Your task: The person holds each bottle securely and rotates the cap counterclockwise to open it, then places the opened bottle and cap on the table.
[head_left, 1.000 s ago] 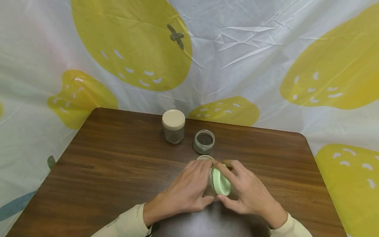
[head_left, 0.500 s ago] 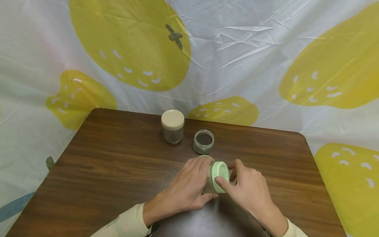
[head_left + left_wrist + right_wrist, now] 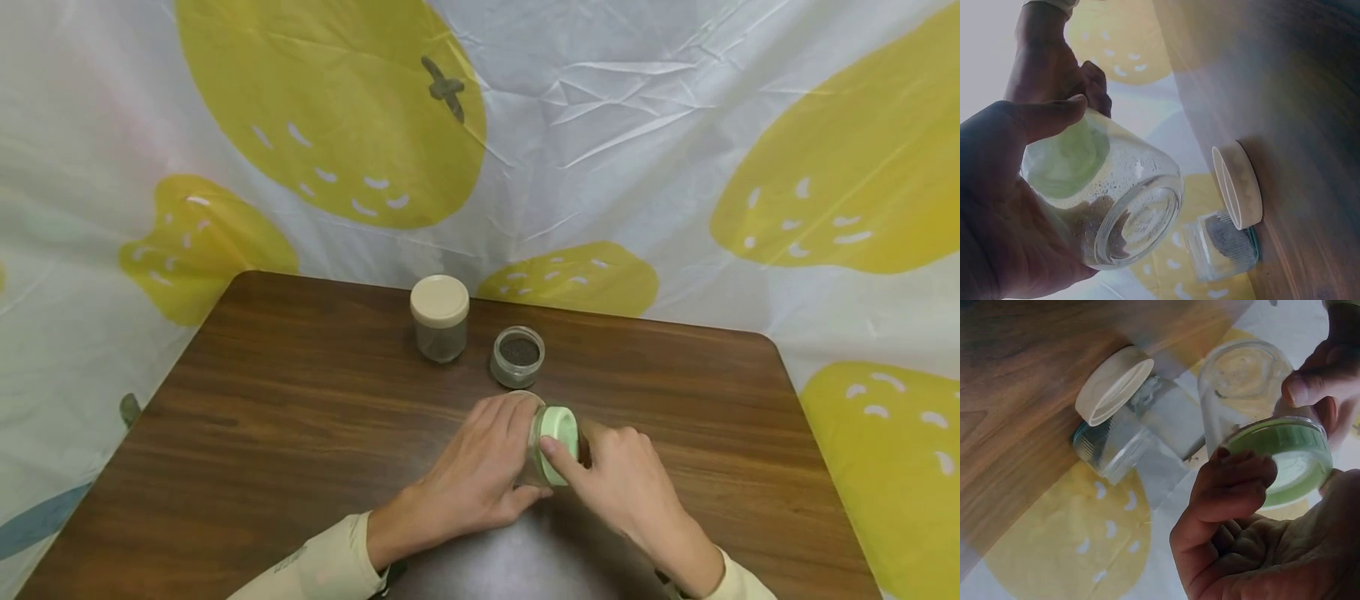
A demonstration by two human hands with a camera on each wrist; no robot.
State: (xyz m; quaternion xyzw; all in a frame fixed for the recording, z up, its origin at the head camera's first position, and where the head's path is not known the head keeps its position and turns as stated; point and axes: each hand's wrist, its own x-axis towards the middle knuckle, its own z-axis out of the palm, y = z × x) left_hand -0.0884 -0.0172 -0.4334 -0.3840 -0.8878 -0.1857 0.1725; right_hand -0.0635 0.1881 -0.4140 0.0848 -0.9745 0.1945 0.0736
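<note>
A clear jar [image 3: 1141,206] lies tilted in my left hand [image 3: 465,471], whose fingers and thumb wrap its body. Small dark specks cling to its inside. On its mouth sits a pale green lid [image 3: 558,429], turned toward the right. My right hand [image 3: 633,487] grips this lid, with the thumb on its face and curled fingers at its rim [image 3: 1285,434]. Just beyond the hands lies a loose beige lid [image 3: 1116,384], partly hidden in the head view. Behind that stands a small open glass jar [image 3: 517,358] with dark grainy contents.
A taller jar with a beige lid [image 3: 439,308] stands near the back edge of the brown wooden table [image 3: 285,400]. Right behind the table hangs a white cloth [image 3: 592,150] with yellow fruit prints.
My right hand has shifted its grip on the green lid, its thumb moving from the lower edge up onto the lid's face. The left hand and the jar have hardly moved.
</note>
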